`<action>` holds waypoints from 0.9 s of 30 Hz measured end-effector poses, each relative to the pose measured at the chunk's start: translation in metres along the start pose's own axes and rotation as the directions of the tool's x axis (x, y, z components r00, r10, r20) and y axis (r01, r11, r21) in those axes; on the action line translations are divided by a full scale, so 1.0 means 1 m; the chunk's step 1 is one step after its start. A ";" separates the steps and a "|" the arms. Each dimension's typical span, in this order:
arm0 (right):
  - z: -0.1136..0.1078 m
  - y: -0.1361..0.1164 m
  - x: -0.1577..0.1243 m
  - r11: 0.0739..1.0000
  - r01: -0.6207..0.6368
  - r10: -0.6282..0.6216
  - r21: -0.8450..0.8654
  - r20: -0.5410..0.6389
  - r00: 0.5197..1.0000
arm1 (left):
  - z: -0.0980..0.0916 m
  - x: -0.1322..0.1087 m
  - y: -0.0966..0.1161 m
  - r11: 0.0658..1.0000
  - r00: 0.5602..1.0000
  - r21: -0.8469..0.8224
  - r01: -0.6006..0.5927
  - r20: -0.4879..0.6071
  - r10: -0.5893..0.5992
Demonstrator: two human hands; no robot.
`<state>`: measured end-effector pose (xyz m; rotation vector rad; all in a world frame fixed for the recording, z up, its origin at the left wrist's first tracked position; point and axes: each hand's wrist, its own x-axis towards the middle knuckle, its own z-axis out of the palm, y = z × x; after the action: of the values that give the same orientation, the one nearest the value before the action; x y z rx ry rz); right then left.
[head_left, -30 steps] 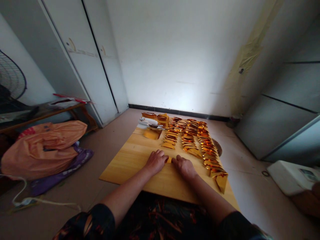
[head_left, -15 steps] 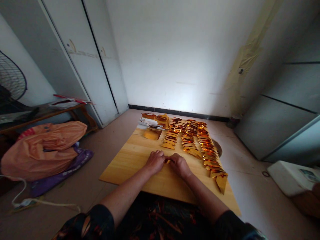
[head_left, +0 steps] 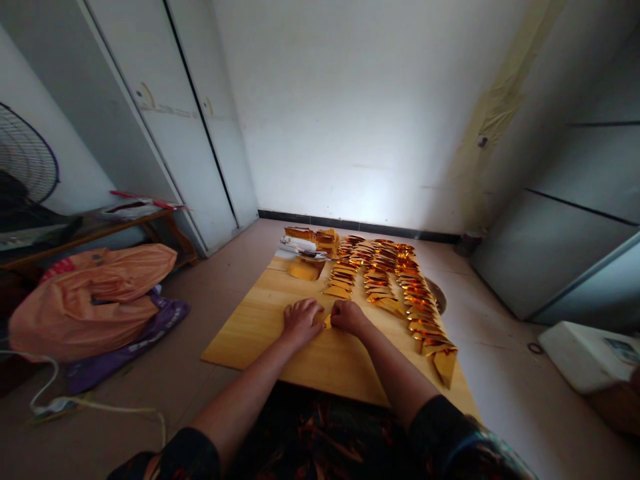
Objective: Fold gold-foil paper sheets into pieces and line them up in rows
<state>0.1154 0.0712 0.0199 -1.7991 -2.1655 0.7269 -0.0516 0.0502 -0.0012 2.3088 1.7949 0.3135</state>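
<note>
On the wooden board, a small folded piece of gold foil paper lies between my hands. My right hand is closed on its right side, its fingers bent and pressed together. The fingers of my left hand are spread over the board, and the thumb reaches the paper's left edge. Much of the paper is hidden by my fingers. Beyond my hands stand several rows of folded gold foil papers, the longest row running down the board's right side.
At the board's far left are a stack of gold paper and a white bundle. A round pan shows behind the right edge. Orange cloth, a purple bag and a cord lie on the floor at left.
Both hands have moved slightly left with the gold foil paper. My left hand's fingers have spread out, and more of the paper shows between the hands.
</note>
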 end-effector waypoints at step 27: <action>-0.002 -0.009 0.013 0.984 -0.169 0.171 -0.062 0.042 0.984 | -0.020 0.002 -0.003 0.998 0.950 -0.057 -0.009 0.313 0.026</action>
<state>0.1057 0.0828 0.0249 -2.0359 -2.1008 0.7575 -0.0593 0.0532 0.0173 2.1914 1.5898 -0.0048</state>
